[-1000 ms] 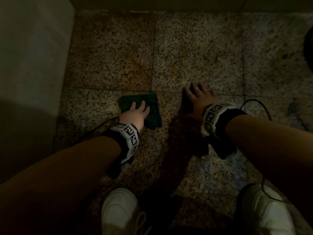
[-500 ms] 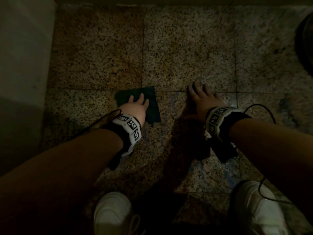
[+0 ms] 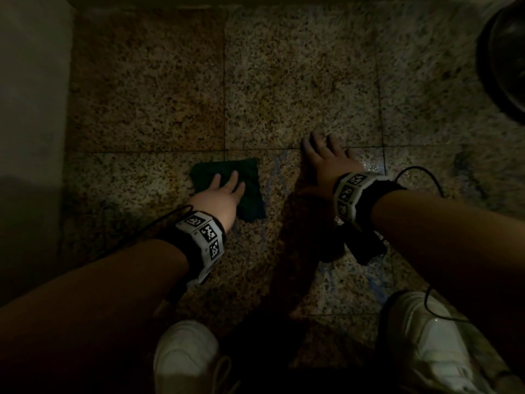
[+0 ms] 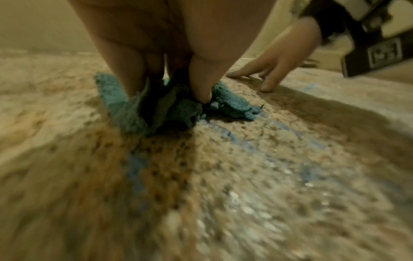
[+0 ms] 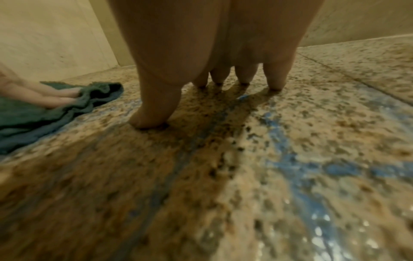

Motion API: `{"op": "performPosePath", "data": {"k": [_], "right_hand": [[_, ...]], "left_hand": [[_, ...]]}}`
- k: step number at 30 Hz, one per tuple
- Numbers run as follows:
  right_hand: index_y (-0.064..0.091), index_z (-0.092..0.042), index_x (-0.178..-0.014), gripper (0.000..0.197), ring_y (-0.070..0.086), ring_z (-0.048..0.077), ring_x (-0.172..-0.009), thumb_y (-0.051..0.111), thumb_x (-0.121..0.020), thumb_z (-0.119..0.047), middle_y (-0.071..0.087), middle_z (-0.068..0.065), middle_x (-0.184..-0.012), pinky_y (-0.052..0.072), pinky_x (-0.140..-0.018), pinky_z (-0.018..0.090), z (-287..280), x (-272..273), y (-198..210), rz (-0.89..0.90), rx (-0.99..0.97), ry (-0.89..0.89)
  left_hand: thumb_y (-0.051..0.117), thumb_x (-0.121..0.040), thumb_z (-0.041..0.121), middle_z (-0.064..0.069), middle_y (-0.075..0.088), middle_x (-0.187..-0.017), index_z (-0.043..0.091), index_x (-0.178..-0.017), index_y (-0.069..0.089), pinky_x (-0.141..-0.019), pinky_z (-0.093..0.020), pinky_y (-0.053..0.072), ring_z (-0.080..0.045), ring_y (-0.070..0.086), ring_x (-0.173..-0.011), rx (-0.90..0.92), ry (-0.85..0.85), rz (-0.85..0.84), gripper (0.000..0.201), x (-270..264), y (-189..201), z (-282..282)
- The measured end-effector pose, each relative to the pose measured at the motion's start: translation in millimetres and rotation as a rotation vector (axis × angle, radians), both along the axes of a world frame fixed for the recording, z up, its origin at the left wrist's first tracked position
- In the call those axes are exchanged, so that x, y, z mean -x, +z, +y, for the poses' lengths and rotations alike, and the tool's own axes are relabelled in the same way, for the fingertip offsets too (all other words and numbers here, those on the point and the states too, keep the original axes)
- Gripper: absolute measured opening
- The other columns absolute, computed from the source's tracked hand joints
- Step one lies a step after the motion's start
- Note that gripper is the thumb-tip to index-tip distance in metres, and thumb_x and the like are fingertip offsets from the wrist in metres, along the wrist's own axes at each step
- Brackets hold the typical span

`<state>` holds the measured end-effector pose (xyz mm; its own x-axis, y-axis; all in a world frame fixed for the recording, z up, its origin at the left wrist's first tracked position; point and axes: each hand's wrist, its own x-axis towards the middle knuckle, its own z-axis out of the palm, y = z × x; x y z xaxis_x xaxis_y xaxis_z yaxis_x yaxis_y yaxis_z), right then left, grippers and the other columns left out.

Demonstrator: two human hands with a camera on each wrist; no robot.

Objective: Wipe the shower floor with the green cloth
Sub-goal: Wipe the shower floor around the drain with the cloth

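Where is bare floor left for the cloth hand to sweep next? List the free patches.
Free: the tiles beyond the green cloth, up to the far wall and the left wall. Also the strip between cloth and right hand. Crowded: near the shoes and toward the dark round object at far right.

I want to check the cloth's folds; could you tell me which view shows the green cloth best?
The left wrist view: the green cloth is close and lit, bunched under the left hand. The head view shows its dark outline; the right wrist view only its edge.
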<state>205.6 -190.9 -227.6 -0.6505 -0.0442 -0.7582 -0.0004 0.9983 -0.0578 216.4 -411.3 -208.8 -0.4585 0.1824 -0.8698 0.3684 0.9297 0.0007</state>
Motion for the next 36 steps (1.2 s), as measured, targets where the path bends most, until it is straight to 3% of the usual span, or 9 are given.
{"op": "performPosePath", "data": {"k": [9,14,20,23,28,32,36], "right_hand": [[-0.021,-0.030,-0.147,0.102,-0.022,0.028,-0.143,0.054,-0.085,-0.059,-0.032,-0.006,-0.153,-0.001,-0.116,0.053,-1,3,1,-0.038,0.011,-0.008],[-0.022,-0.030,-0.147,0.102,-0.020,0.029,-0.143,0.054,-0.085,-0.060,-0.031,-0.006,-0.153,-0.001,-0.116,0.053,-1,4,2,-0.043,0.009,0.000],[-0.019,-0.030,-0.148,0.102,-0.018,0.028,-0.144,0.053,-0.084,-0.064,-0.029,-0.007,-0.154,0.003,-0.116,0.054,2,4,3,-0.035,0.018,0.034],[-0.016,-0.030,-0.149,0.100,-0.016,0.024,-0.145,0.050,-0.084,-0.065,-0.028,-0.009,-0.154,0.010,-0.116,0.051,11,4,5,-0.021,0.013,0.075],[-0.014,-0.030,-0.149,0.091,-0.015,0.022,-0.145,0.053,-0.091,-0.050,-0.028,-0.009,-0.154,0.015,-0.116,0.051,14,2,6,-0.020,0.003,0.099],[-0.016,-0.033,-0.149,0.090,-0.018,0.022,-0.144,0.056,-0.095,-0.029,-0.030,-0.011,-0.153,0.018,-0.113,0.057,11,6,2,-0.056,-0.005,0.053],[-0.016,-0.032,-0.149,0.093,-0.019,0.022,-0.144,0.058,-0.092,-0.040,-0.030,-0.010,-0.153,0.015,-0.114,0.057,12,7,3,-0.071,0.002,0.062]], "left_hand": [[0.042,-0.092,-0.007,-0.004,-0.021,-0.156,0.019,-0.151,-0.007,-0.110,-0.048,0.030,-0.034,-0.005,-0.144,0.049,-0.099,0.083,0.081,37,6,32],[0.040,-0.093,-0.005,-0.005,-0.020,-0.156,0.018,-0.151,-0.008,-0.109,-0.051,0.031,-0.036,-0.004,-0.144,0.122,-0.146,0.066,0.078,44,7,43],[0.039,-0.095,-0.003,-0.004,-0.022,-0.156,0.019,-0.151,-0.008,-0.112,-0.049,0.025,-0.035,-0.008,-0.144,0.123,-0.090,-0.038,0.076,25,2,33],[0.041,-0.096,0.005,-0.004,-0.019,-0.157,0.020,-0.151,-0.004,-0.115,-0.045,0.013,-0.035,-0.007,-0.144,0.104,-0.117,-0.004,0.073,15,1,32],[0.043,-0.095,0.006,-0.003,-0.017,-0.157,0.021,-0.152,-0.003,-0.117,-0.046,0.004,-0.034,-0.009,-0.144,0.084,-0.076,0.044,0.074,23,2,44],[0.049,-0.093,0.004,-0.004,-0.019,-0.157,0.020,-0.151,-0.005,-0.114,-0.048,0.012,-0.036,-0.010,-0.143,0.057,-0.053,0.053,0.081,42,3,68],[0.043,-0.093,-0.004,-0.003,-0.018,-0.157,0.020,-0.151,-0.005,-0.111,-0.049,0.021,-0.035,-0.010,-0.144,0.029,-0.041,0.085,0.079,45,5,74]]}}
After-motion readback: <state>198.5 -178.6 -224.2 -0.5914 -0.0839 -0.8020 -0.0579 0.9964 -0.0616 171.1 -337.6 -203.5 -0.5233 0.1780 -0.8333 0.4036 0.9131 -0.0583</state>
